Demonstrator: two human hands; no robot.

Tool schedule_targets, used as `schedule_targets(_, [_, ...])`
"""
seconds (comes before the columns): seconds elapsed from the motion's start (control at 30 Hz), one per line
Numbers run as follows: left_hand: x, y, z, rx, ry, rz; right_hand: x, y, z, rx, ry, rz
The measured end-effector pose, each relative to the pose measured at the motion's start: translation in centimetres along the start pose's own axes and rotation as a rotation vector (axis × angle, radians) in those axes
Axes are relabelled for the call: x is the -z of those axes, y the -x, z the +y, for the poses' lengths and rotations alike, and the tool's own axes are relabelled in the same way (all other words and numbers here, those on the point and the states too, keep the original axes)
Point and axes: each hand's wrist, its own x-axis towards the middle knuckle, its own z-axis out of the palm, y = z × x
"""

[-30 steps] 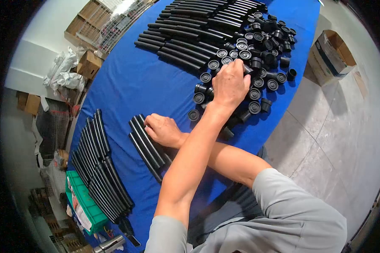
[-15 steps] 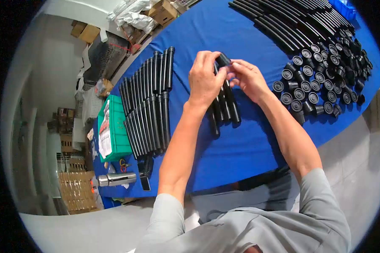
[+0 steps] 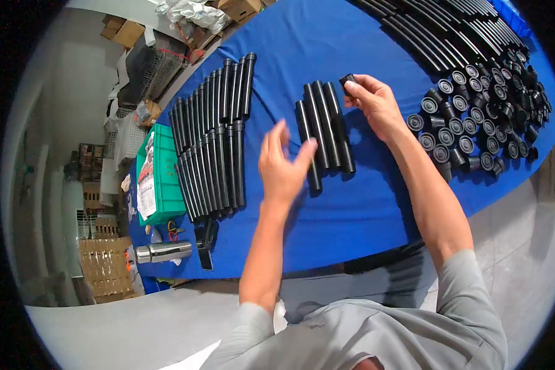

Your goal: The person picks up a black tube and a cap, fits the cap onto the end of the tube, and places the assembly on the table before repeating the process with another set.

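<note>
A small black plastic end cap (image 3: 348, 81) is pinched in the fingertips of the person's right hand (image 3: 372, 103), held just above the blue cloth-covered table (image 3: 364, 203) and right beside the far end of a short row of four black plastic tubes (image 3: 324, 132). The right hand's fingers are closed on the cap, thumb against forefinger.

The left hand (image 3: 282, 166) hovers over the near side of that same row, fingers spread and loose, holding nothing; its fingertips overlap the nearest tube from this angle, though whether they touch it I cannot tell.

To the left of the row lies a larger batch of black tubes (image 3: 214, 142), laid side by side in two overlapping ranks. Beyond that, at the table's edge, sits a green plastic crate (image 3: 163, 179) with printed paper on it, and near the corner a shiny metal flask (image 3: 163, 251) lies on its side.

On the right of the table a dense cluster of black round caps (image 3: 481, 117) is spread out, and behind them a long stack of black tubes (image 3: 438, 31) runs toward the far end. Cardboard boxes (image 3: 240, 9) stand on the floor beyond.
</note>
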Motion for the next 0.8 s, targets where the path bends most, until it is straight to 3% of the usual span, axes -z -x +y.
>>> schedule_targets(0.07, [0.2,4.0,0.3,0.147,-0.157,-0.228,-0.2,0.2,0.5,-0.018,-0.027,0.030])
schedule_targets(0.1, [-0.5,5.4,-0.8,0.108,-0.208,-0.267,-0.4,0.4,0.6,-0.035,-0.020,0.037])
schedule_targets(0.13, [-1.1,6.1,-1.7,0.052,-0.243,-0.223,-0.6,0.3,0.6,-0.046,-0.006,0.037])
schedule_targets(0.3, [-0.5,5.5,-3.3,0.278,-0.222,-0.233,-0.5,0.8,-0.4,-0.040,0.033,0.098])
schedule_targets(0.43, [2.6,6.7,-4.7,0.250,-0.045,0.068,0.5,0.2,1.1,0.099,0.423,0.067])
schedule_targets(0.47, [3.7,7.3,-5.0,0.204,-0.019,0.132,0.4,0.3,1.2,0.185,0.704,0.111])
schedule_targets(0.53, [5.8,8.9,-4.8,0.344,0.313,0.209,-0.5,1.1,0.7,0.435,1.027,0.126])
schedule_targets(0.67, [9.1,9.4,-1.9,0.136,0.406,0.368,-0.9,1.4,1.0,0.575,1.259,0.103])
schedule_targets(0.8, [9.4,8.2,0.1,-0.091,0.431,0.379,-0.3,1.2,0.7,0.602,1.404,0.064])
